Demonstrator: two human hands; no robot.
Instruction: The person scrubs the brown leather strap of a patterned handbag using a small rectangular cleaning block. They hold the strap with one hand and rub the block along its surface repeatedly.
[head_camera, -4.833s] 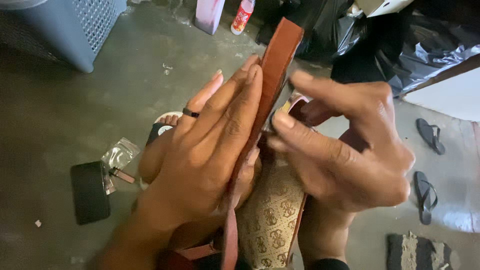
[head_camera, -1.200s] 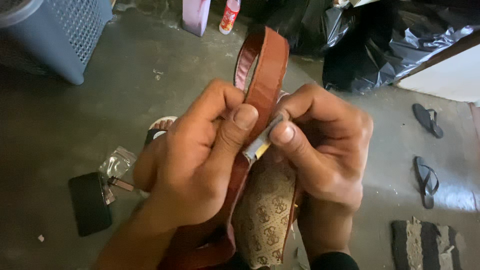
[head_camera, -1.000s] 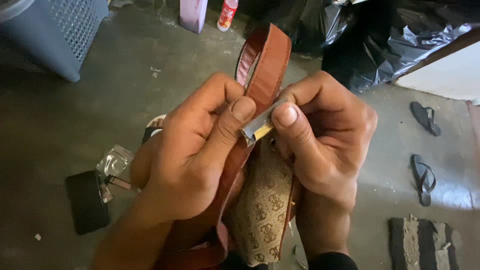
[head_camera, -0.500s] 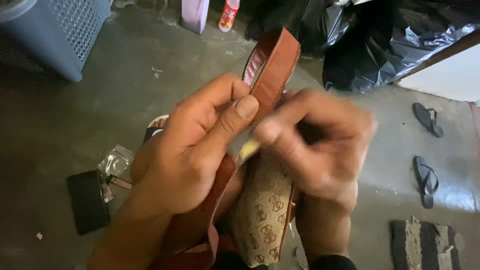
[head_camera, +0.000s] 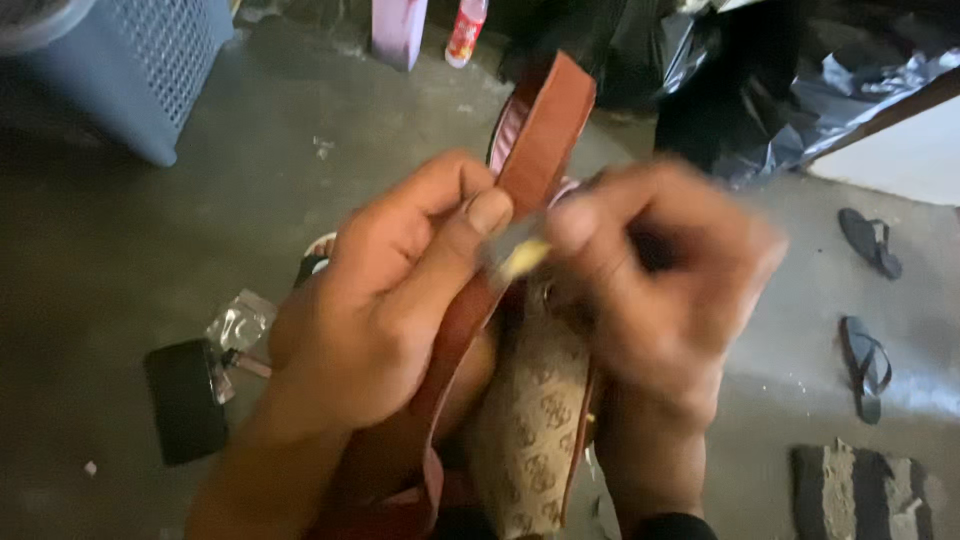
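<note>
Your left hand (head_camera: 390, 310) wraps shut around the brown strap (head_camera: 530, 150), thumb pressed on its edge. Just right of it, your blurred right hand (head_camera: 660, 290) pinches a small pale piece (head_camera: 522, 258) against the strap. The patterned bag (head_camera: 530, 430) hangs beneath both hands. Left of your left hand, a black case (head_camera: 185, 400) lies on the floor (head_camera: 120, 260); farther right lie sandals (head_camera: 868, 300).

2 hands (head_camera: 400, 300); 1 strap (head_camera: 540, 130); 2 sandals (head_camera: 868, 240); 1 basket (head_camera: 140, 70); 1 bottle (head_camera: 466, 30).
</note>
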